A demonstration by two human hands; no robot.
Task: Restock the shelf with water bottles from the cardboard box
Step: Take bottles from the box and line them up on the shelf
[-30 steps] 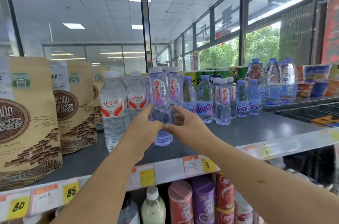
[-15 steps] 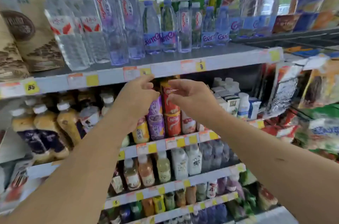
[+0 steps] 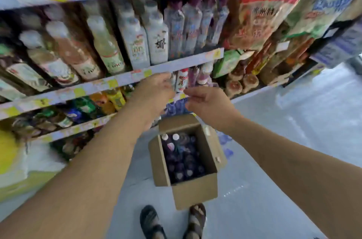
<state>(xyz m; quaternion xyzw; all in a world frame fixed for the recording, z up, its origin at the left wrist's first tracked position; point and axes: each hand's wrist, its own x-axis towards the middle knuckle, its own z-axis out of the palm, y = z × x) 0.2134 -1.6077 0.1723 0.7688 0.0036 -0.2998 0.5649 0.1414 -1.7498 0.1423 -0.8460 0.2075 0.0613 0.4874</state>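
Observation:
An open cardboard box [image 3: 193,192] stands on the floor just ahead of my feet. Several water bottles [image 3: 181,157] stand upright inside it, seen from above as dark bodies with pale caps. My left hand [image 3: 154,92] and my right hand [image 3: 205,101] hover side by side above the box's far edge, in front of the lower shelves. Both hands hold nothing and their fingers are loosely curled and apart. The top shelf with the water bottles is out of view.
Shelves [image 3: 121,82] of bottled drinks fill the left and centre, with snack bags [image 3: 254,13] at upper right. My sandalled feet [image 3: 172,221] stand on a pale floor [image 3: 293,141]. A yellow and white pack [image 3: 17,164] lies low on the left.
My view has swung down from the top shelf to the floor. Both hands let go of the bottle placed on the shelf and dropped, empty, to above the box.

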